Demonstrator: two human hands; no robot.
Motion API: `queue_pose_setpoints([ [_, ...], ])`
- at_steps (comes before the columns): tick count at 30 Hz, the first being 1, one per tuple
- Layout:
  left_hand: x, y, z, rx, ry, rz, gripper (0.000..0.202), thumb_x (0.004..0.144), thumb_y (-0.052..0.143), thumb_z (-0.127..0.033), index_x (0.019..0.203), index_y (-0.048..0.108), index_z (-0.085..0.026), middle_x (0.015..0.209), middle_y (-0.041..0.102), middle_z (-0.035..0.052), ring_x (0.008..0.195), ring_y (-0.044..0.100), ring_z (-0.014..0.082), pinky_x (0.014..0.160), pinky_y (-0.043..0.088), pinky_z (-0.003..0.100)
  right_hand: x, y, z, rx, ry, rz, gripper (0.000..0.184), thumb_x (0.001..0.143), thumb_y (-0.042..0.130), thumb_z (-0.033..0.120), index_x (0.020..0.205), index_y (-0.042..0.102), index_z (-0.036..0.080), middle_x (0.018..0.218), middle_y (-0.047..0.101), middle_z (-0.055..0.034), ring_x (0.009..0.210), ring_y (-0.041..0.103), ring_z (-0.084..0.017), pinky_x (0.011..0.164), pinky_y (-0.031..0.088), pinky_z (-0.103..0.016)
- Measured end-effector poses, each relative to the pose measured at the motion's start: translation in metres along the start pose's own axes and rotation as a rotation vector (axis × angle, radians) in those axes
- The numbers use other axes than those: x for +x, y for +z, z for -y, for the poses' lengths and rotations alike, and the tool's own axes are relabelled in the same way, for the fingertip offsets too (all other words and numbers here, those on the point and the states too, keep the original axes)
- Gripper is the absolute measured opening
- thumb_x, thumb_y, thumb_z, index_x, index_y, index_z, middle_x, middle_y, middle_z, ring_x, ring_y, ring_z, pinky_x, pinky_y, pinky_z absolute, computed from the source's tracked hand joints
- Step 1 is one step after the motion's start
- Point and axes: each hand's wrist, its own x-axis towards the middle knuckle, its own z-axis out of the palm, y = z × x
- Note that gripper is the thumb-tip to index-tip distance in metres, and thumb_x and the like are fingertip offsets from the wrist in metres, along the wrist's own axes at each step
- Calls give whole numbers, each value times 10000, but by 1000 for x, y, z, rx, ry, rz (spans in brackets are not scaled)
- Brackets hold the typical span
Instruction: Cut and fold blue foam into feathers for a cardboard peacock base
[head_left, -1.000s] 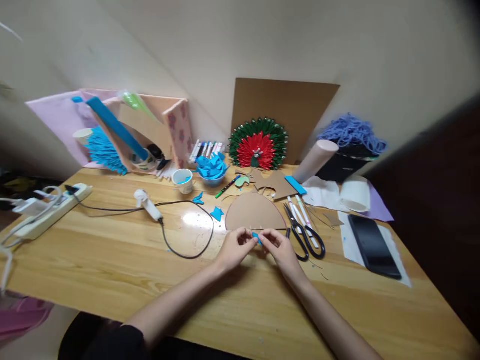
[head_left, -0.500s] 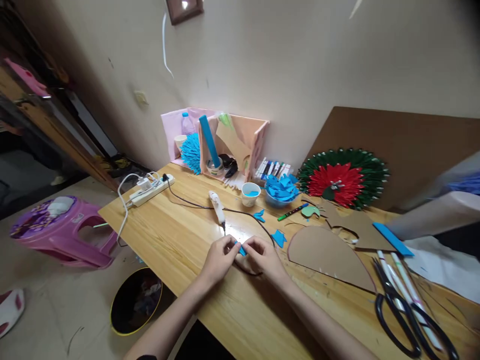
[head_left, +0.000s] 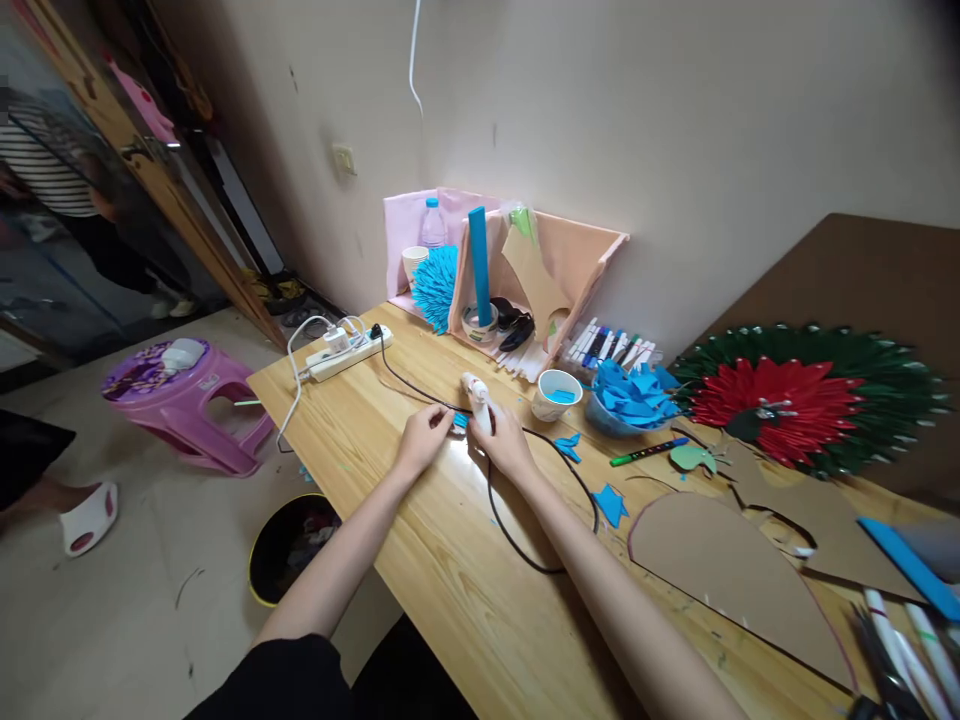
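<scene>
My right hand (head_left: 507,445) is wrapped around a white hot glue gun (head_left: 480,402), held above the wooden table. Its black cord loops over the tabletop under my right wrist. Just left of it, my left hand (head_left: 424,438) pinches a small blue paper piece (head_left: 460,421) close to the glue gun's lower end. Whether the nozzle touches the paper, I cannot tell. To the right lie two more folded blue pieces (head_left: 611,505). Beyond them stand a paper cup (head_left: 556,408) with blue scraps inside and a bowl (head_left: 615,418) heaped with blue paper pieces.
A power strip (head_left: 350,352) sits at the table's left end. Pink open boxes (head_left: 600,268) with supplies stand against the wall. Cut cardboard (head_left: 731,560), markers and scissors (head_left: 881,650) occupy the right side. On the floor are a bin (head_left: 277,570) and a pink stool (head_left: 191,405).
Both hands pinched the blue paper piece earlier; now only my left does. My right hand has taken hold of the hot glue gun. The view has shifted left.
</scene>
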Motion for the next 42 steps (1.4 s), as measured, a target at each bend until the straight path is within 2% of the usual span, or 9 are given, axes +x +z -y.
queue_pose_setpoints([
  [3, -1, 2, 7, 13, -16, -13, 264, 793, 510, -370, 711, 648, -160, 689, 663, 34, 645, 588, 164, 627, 428, 255, 7, 3, 2, 31, 0, 17, 144, 752, 527, 312, 773, 574, 178, 729, 597, -32, 703, 506, -194, 694, 406, -315],
  [5, -4, 3, 10, 19, -31, -28, 271, 795, 510, -377, 701, 646, -161, 681, 668, 39, 630, 592, 164, 616, 429, 255, 2, -3, 3, 62, 25, 8, 182, 765, 523, 351, 784, 573, 177, 710, 598, -32, 663, 508, -192, 648, 405, -304],
  [7, -5, 3, 12, 17, -52, -48, 282, 805, 499, -385, 709, 638, -159, 682, 672, 46, 626, 602, 165, 612, 434, 256, -10, -15, 4, 97, 72, -6, 239, 799, 489, 400, 791, 571, 176, 691, 601, -38, 624, 519, -191, 593, 403, -294],
  [9, -5, 3, 13, 9, -71, -63, 285, 810, 493, -391, 723, 631, -158, 681, 673, 47, 626, 610, 165, 611, 436, 254, -25, -28, 6, 141, 118, 7, 305, 832, 437, 440, 713, 554, 184, 618, 584, -31, 547, 513, -175, 527, 395, -280],
  [11, -6, 2, 12, 1, -82, -71, 283, 807, 497, -396, 718, 627, -160, 672, 667, 39, 618, 605, 160, 609, 432, 249, -42, -38, 6, 281, 188, 125, 372, 833, 437, 469, 612, 536, 187, 550, 564, -26, 505, 511, -160, 506, 393, -272],
  [14, -7, 2, 10, -7, -83, -80, 283, 795, 508, -402, 692, 627, -168, 651, 648, 21, 604, 579, 152, 599, 418, 243, -63, -40, 3, 484, 294, 189, 362, 805, 474, 490, 719, 592, 159, 545, 581, -21, 494, 510, -148, 488, 379, -257],
  [17, -8, 2, 10, -10, -76, -84, 280, 790, 513, -405, 683, 627, -172, 649, 641, 15, 610, 568, 152, 594, 412, 240, -74, -34, -3, 560, 299, 215, 374, 803, 476, 498, 774, 593, 144, 550, 587, -19, 499, 516, -141, 499, 386, -251],
  [33, -9, 5, 15, 57, -65, -40, 293, 808, 493, -409, 698, 624, -170, 643, 633, 16, 614, 567, 151, 595, 417, 240, -79, -32, 4, 425, 241, 273, 344, 830, 431, 444, 605, 477, 188, 506, 521, -2, 470, 484, -132, 485, 384, -254],
  [42, -9, 6, 17, 114, -69, -17, 302, 819, 483, -415, 726, 637, -173, 667, 651, 16, 628, 580, 151, 615, 429, 242, -79, -30, 0, 340, 253, 240, 327, 819, 433, 426, 603, 473, 183, 517, 516, 0, 488, 478, -133, 503, 381, -250],
])
